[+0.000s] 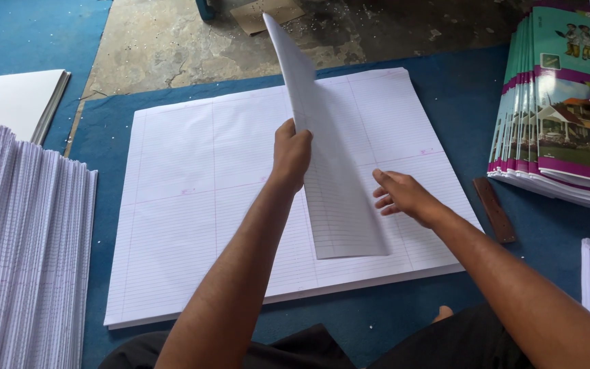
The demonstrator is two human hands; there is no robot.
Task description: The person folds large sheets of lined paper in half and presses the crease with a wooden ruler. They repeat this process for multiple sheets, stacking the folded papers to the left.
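On the blue mat (513, 273) in front of the person lies a stack of big ruled sheets (192, 225). The left hand (291, 152) pinches a folded sheet (332, 178) at its edge, fingers pressed together, and holds it standing on its lower end over the stack. The right hand (404, 195) rests flat on the stack just beside it, fingers loosely spread. To fold well, I think the edges should meet exactly before the flat hand presses the crease. Colourful covers (568, 102) are piled at the right, with a brown stick (494, 209) near them.
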